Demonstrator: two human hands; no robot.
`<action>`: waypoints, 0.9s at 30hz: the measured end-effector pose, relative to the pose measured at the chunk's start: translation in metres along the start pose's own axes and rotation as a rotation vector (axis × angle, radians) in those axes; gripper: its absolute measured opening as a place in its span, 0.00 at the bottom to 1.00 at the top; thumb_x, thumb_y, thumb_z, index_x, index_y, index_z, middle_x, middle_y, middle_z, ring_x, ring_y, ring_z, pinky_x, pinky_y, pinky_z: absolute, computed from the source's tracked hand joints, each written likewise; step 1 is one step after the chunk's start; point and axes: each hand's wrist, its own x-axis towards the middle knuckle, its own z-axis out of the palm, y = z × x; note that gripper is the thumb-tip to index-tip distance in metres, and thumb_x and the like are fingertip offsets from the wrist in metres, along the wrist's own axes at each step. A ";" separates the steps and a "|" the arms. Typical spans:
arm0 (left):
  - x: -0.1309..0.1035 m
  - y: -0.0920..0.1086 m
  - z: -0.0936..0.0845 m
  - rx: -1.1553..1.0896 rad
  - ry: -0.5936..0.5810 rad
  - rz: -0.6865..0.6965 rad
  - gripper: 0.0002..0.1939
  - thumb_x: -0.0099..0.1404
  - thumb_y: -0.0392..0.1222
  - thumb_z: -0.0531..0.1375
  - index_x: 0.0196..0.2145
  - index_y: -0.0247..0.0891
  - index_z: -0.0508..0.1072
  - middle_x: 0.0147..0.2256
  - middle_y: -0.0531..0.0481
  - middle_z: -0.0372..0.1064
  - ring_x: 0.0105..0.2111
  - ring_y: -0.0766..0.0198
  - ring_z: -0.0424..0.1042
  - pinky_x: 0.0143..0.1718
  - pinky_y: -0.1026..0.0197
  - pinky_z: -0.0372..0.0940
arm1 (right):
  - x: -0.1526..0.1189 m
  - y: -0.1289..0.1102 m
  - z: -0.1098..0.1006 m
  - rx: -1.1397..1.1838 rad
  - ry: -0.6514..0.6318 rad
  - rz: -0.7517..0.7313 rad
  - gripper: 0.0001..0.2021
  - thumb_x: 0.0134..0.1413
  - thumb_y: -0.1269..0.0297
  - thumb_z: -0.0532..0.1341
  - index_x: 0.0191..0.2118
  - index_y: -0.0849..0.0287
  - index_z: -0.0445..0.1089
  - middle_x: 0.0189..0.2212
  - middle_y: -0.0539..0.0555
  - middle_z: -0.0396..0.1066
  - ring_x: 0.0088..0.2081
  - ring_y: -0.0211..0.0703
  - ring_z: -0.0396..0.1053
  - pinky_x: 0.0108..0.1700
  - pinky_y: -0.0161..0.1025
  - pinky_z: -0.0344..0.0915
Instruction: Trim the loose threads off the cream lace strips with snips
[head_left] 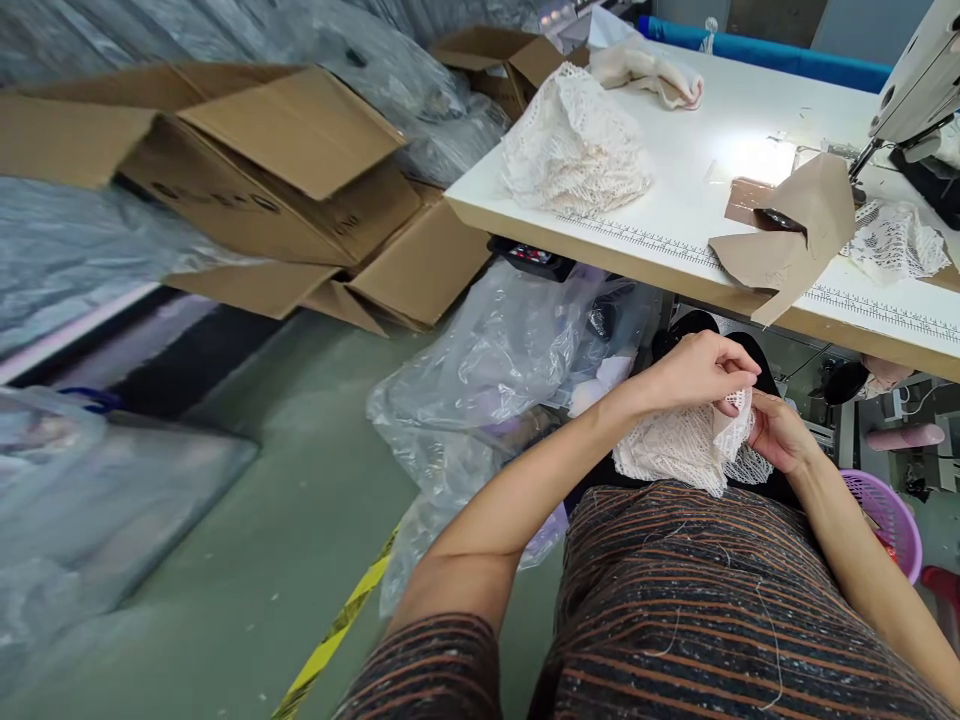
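A piece of cream lace fabric (675,446) lies bunched over my lap, below the table's front edge. My left hand (701,372) pinches its upper edge between thumb and fingers. Close beside it, my right hand (781,430) grips the same lace from the right, its fingertips partly hidden behind the cloth. On the white sewing table (679,150) sits a heap of white lace (574,140) at the left. Another lace piece (900,240) lies near the sewing machine (919,75), next to a beige card sheet (814,235) that is folded and cut.
Open cardboard boxes (262,170) stand at the left among plastic-wrapped goods. A clear plastic bag (480,345) hangs beneath the table's left end. To my right is a purple basket (892,510). Yellow-black tape (337,630) marks the green floor. A rolled cloth (649,70) rests on the table's far side.
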 end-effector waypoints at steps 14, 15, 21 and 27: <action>0.014 -0.014 -0.024 -0.291 -0.029 -0.085 0.02 0.53 0.31 0.67 0.28 0.31 0.79 0.24 0.51 0.74 0.24 0.70 0.73 0.28 0.65 0.72 | 0.010 0.004 -0.009 -0.004 -0.021 0.047 0.08 0.42 0.70 0.64 0.33 0.61 0.74 0.29 0.53 0.78 0.31 0.44 0.75 0.31 0.36 0.71; 0.016 -0.016 -0.024 -0.301 -0.033 -0.098 0.02 0.53 0.31 0.67 0.28 0.31 0.79 0.24 0.50 0.74 0.24 0.70 0.73 0.29 0.64 0.73 | 0.010 0.004 -0.008 -0.005 -0.018 0.054 0.08 0.41 0.70 0.64 0.32 0.60 0.74 0.29 0.54 0.78 0.32 0.46 0.75 0.31 0.37 0.71; 0.027 -0.027 -0.027 -0.334 -0.084 -0.113 0.04 0.52 0.35 0.68 0.27 0.32 0.80 0.24 0.50 0.74 0.25 0.68 0.75 0.31 0.64 0.73 | 0.010 0.004 -0.008 -0.019 -0.057 0.079 0.07 0.41 0.69 0.63 0.32 0.59 0.72 0.30 0.54 0.78 0.37 0.50 0.77 0.34 0.41 0.73; 0.028 -0.030 -0.031 -0.336 -0.075 -0.165 0.03 0.53 0.35 0.68 0.27 0.32 0.80 0.25 0.48 0.74 0.28 0.66 0.75 0.35 0.60 0.74 | 0.012 0.006 -0.009 -0.009 -0.043 0.117 0.07 0.40 0.70 0.62 0.31 0.58 0.71 0.30 0.54 0.78 0.38 0.50 0.77 0.35 0.42 0.74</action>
